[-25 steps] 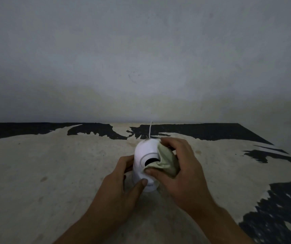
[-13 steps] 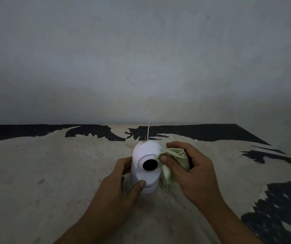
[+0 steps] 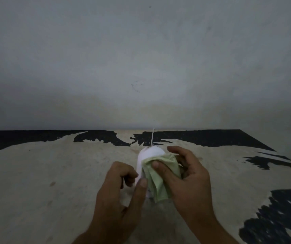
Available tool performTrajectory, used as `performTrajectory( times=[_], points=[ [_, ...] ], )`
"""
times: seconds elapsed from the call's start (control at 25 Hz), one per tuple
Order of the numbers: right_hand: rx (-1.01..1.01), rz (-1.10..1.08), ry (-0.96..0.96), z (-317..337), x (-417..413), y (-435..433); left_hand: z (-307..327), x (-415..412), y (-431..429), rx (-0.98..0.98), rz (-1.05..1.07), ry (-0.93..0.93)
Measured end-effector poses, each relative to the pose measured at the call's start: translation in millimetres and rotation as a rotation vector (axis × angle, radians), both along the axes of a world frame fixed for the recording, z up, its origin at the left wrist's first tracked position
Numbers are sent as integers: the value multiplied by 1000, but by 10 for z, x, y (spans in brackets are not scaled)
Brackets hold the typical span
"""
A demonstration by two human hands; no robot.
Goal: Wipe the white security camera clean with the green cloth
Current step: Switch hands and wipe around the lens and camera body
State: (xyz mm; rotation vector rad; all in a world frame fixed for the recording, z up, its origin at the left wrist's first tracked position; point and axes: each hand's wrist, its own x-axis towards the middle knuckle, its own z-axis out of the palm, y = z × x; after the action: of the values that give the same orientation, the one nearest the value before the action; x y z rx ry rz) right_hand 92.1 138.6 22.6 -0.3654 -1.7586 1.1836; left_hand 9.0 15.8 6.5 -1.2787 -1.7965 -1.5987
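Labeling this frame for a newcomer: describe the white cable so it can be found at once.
Start at the worn tabletop with peeling black patches, against the gray wall. Near the middle stands the white security camera, half covered by the green cloth. The white cable is the thin line rising from behind its top toward the wall, the only cord in view.

From here I can't see the front of the rounded white plastic security camera (image 3: 151, 152): the crumpled pale green cloth (image 3: 160, 175) covers it, lens included. Its base is lost behind my left hand's (image 3: 118, 192) thumb. Both forearms run off the bottom edge.
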Motion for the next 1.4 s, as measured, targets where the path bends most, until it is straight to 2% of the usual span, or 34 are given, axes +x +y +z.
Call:
performTrajectory(
  times=[0.12,0.28,0.4,0.56,0.68,0.8,0.88,1.08,1.28,1.4],
  points=[
    [-87,71,43,13,-4,-72,32,60,-13,-14,-36,61],
    [-109,223,29,60,14,-157,69,59,17,-12,-62,28],
    [-23,294,14,57,-7,-209,71,39,43,-18,-51,-15],
    [-29,285,-75,25,-38,-240,40,-1,48,19,-15,-69],
    [93,271,-87,79,21,-160,63,-83,57,69,70,-131],
    [138,113,-56,25,26,-2,111,-196,58,127,176,-245],
    [148,-2,-111,-80,-11,86,126,-275,63,125,254,-295],
    [89,113,-222,-199,-81,123,64,-113,179,-71,145,-277],
    [55,137,-223,-218,-89,166,-86,-75,278,-208,76,13],
    [78,134,-258,-205,-90,164,-19,-92,260,-224,36,-173]
  ],
)
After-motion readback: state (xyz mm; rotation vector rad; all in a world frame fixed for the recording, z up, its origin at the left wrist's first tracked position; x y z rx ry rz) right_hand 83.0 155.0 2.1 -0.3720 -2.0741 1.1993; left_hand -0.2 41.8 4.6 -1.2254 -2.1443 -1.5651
